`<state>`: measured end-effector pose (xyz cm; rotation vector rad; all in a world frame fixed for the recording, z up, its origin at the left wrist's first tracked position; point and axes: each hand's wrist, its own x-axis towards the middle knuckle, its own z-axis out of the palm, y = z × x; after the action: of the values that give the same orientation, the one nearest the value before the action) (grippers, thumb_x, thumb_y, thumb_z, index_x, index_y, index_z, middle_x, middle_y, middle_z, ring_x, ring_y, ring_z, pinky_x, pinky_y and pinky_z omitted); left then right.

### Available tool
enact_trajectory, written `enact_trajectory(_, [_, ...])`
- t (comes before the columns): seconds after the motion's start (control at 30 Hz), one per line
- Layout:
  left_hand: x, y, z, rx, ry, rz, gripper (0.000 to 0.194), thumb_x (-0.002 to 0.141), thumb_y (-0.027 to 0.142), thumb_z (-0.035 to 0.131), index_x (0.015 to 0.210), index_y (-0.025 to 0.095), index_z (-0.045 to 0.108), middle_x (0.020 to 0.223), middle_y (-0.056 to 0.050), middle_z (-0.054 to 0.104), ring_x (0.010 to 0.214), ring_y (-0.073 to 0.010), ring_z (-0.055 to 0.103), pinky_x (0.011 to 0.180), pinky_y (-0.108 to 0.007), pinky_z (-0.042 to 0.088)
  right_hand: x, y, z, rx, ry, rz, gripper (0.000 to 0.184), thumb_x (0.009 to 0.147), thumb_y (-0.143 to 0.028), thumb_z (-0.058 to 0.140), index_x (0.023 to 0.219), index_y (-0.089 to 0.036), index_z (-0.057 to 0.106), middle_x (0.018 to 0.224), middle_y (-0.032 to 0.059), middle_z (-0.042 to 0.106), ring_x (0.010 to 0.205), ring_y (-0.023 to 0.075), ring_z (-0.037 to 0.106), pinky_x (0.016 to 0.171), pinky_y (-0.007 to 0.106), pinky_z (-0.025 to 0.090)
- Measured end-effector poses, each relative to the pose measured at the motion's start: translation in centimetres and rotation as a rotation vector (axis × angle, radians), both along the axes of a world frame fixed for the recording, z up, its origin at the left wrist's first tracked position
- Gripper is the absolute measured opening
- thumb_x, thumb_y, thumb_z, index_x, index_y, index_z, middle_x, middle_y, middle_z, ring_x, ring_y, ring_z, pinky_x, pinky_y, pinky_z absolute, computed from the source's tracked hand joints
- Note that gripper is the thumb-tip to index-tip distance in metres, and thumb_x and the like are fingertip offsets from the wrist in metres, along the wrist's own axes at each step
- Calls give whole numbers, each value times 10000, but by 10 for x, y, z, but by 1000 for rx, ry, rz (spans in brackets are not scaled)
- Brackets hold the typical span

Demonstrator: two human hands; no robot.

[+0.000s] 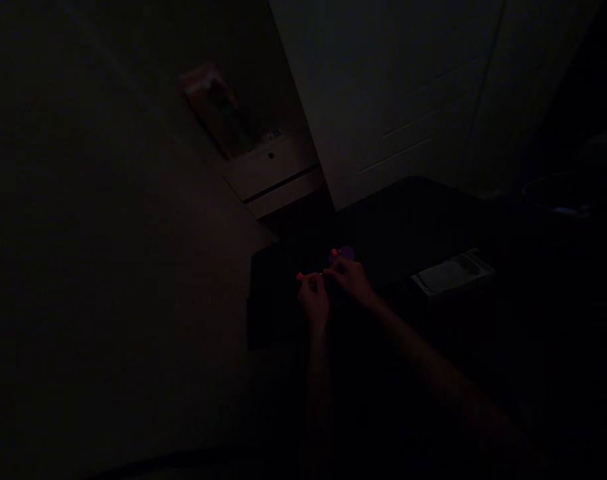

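Small red piece [300, 276]: glows just beside the fingertips of the left hand [314, 300], over the dark tabletop [408, 213]; resting or lifted, cannot tell in this gloom.
Weight: probably next to nothing, judging by size alone.
Feel: stiff or soft, slick or grippy, too dim to call; perhaps safest treated as fragile.
Best hold: a gentle thumb-and-finger pinch, likely at the edge nearest the left hand.
Purple thing [348, 253]: peeks out just past the right hand [350, 276], showing a red spot [334, 253] toward the left; also likely light, probably best taken by the outer edge.
Left hand: reaches almost straight ahead, with thumb and finger curved round a small gap.
Left fingers: bent toward one another; too dark to tell whether meeting or clasping anything.
Right hand: slants in from the lower right on a long, dim forearm, pointing across at the left hand.
Right fingers: curled forward; closed on something or not, cannot tell.
Both hands: nearly touching at the tips!
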<state>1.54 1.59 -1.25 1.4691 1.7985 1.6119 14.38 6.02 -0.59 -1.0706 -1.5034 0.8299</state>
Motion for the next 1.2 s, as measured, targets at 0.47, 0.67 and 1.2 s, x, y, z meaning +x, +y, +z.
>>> enact_trajectory(0.47, [-1, -1, -1, 8, 6, -2, 192, 978, 360, 594, 937, 189, 671, 888, -72, 756, 815, -188, 718, 785, -302, 550, -1, -1, 0, -54, 49, -17, 172, 796, -319, 847, 780, -185, 740, 765, 41, 749, 705, 198, 681, 660, 288, 504])
enact_trajectory(0.67, [-1, -1, -2, 16, 20, -25, 220, 997, 378, 562, 961, 190, 669, 903, -75, 755, 826, -189, 714, 793, -305, 539, -2, 4, -5, 21, 65, 75, 120, 933, -253, 708, 889, -219, 815, 951, 56, 814, 882, 225, 739, 844, 347, 557])
enact_trajectory(1.2, [-1, -2, 4, -33, 132, -36, 350, 1041, 401, 463, 859, 198, 682, 804, -64, 729, 741, -190, 667, 744, -284, 497, 1, 4, -6, 145, 27, 216, 154, 961, -301, 680, 905, -199, 781, 931, 56, 784, 873, 207, 711, 847, 335, 534])
